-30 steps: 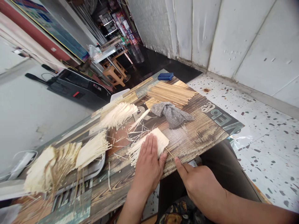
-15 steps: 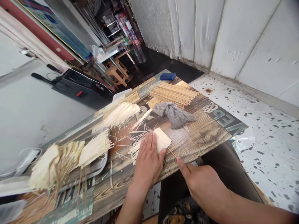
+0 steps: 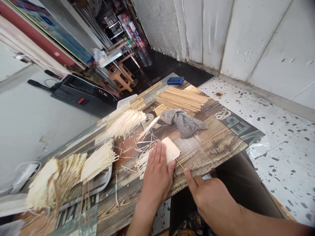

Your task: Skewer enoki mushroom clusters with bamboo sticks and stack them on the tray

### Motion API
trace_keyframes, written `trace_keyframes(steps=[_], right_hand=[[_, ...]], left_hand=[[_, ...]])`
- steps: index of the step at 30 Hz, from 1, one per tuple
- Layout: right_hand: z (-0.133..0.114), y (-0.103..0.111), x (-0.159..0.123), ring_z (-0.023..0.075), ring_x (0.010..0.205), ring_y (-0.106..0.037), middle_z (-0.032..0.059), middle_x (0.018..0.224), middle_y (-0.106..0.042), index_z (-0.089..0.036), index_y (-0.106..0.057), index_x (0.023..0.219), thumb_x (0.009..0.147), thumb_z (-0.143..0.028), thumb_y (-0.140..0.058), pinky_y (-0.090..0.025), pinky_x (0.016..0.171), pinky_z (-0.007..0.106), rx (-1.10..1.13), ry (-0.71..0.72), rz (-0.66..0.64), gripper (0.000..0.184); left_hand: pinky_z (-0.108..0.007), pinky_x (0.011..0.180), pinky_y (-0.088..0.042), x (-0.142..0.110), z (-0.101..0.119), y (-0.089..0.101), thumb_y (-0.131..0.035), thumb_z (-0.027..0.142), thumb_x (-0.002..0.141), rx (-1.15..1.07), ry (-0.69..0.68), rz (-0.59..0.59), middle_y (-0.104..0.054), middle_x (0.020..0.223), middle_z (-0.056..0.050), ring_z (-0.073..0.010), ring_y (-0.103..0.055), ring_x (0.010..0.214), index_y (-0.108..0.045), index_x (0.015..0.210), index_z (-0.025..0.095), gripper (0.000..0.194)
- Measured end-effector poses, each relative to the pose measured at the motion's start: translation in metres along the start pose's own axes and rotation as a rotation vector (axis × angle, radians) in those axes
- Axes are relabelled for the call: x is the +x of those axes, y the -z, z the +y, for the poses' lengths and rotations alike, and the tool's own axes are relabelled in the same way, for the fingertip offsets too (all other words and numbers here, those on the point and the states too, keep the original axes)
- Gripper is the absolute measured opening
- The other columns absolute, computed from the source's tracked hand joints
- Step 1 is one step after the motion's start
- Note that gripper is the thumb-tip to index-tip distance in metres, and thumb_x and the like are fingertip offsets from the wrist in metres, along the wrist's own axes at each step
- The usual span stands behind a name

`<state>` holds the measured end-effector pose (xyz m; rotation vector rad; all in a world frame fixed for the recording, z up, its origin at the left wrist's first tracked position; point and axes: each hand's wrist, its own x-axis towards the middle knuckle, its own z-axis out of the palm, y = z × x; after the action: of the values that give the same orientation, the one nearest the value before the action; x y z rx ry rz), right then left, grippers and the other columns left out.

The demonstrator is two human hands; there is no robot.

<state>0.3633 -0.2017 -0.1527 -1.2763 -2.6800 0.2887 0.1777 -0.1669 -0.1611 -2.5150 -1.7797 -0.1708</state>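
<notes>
My left hand [image 3: 158, 167] lies flat with fingers stretched over a flattened bunch of enoki mushrooms [image 3: 171, 150], pressing it on the table. Its pale cut base shows beyond my fingers, and the thin stems fan out to the left. Closed on a thin bamboo skewer [image 3: 180, 164], my right hand [image 3: 209, 193] is just past the table's near edge. The skewer's far end is at the cut base near my left thumb; the tip is hidden. Several skewered enoki bunches [image 3: 98, 160] lie on a clear tray [image 3: 107, 178] to the left.
Loose enoki stems [image 3: 149, 127] are scattered beyond my left hand, near another pile of enoki [image 3: 126, 123]. A grey cloth [image 3: 184, 123], a heap of bamboo skewers [image 3: 183, 98] and a blue box [image 3: 175, 80] lie farther back on the wood-patterned table [image 3: 216, 137].
My right hand and the skewer have come slightly nearer the enoki base, with a little less skewer showing. My left hand keeps its place on the bunch. The view has shifted slightly.
</notes>
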Motion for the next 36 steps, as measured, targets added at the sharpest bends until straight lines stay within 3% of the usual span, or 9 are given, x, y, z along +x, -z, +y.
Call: trace_keyframes(steps=[13, 22, 29, 36], right_hand=[[0.003, 0.004, 0.005, 0.012, 0.045, -0.05, 0.0057, 0.064, -0.064, -0.002, -0.055, 0.122, 0.076, -0.004, -0.054, -0.019, 0.041, 0.03, -0.084, 0.006, 0.04, 0.046], [0.009, -0.001, 0.0, 0.0119, 0.044, -0.048, 0.0041, 0.061, -0.062, -0.001, -0.057, 0.121, 0.073, -0.005, -0.054, -0.016, 0.041, 0.03, -0.071, 0.033, 0.112, 0.049], [0.013, 0.005, -0.001, 0.0142, 0.046, -0.057, 0.0032, 0.063, -0.065, -0.002, -0.063, 0.118, 0.063, -0.002, -0.053, -0.021, 0.041, 0.032, -0.028, 0.018, 0.097, 0.055], [0.016, 0.004, -0.006, 0.0139, 0.048, -0.058, 0.0042, 0.068, -0.068, -0.002, -0.06, 0.121, 0.062, -0.006, -0.054, -0.028, 0.041, 0.032, 0.005, 0.038, 0.108, 0.06]], left_hand=[[-0.051, 0.115, -0.029, -0.002, -0.002, 0.006, -0.031, 0.039, 0.099, -0.027, 0.031, -0.007, -0.024, 0.154, -0.023, -0.0272, -0.017, 0.145, -0.017, 0.148, 0.004, 0.062], [-0.054, 0.113, -0.031, -0.002, -0.001, -0.003, -0.032, 0.04, 0.098, 0.008, 0.041, 0.021, -0.027, 0.153, -0.024, -0.0311, -0.019, 0.144, -0.017, 0.149, 0.006, 0.063], [-0.054, 0.113, -0.03, -0.001, -0.001, -0.002, -0.033, 0.038, 0.098, -0.003, 0.056, -0.021, -0.025, 0.153, -0.025, -0.0319, -0.017, 0.144, -0.018, 0.148, 0.004, 0.061], [-0.053, 0.114, -0.029, -0.001, 0.0, -0.002, -0.032, 0.038, 0.098, -0.01, 0.068, -0.028, -0.025, 0.153, -0.025, -0.0305, -0.016, 0.144, -0.018, 0.148, 0.005, 0.061]])
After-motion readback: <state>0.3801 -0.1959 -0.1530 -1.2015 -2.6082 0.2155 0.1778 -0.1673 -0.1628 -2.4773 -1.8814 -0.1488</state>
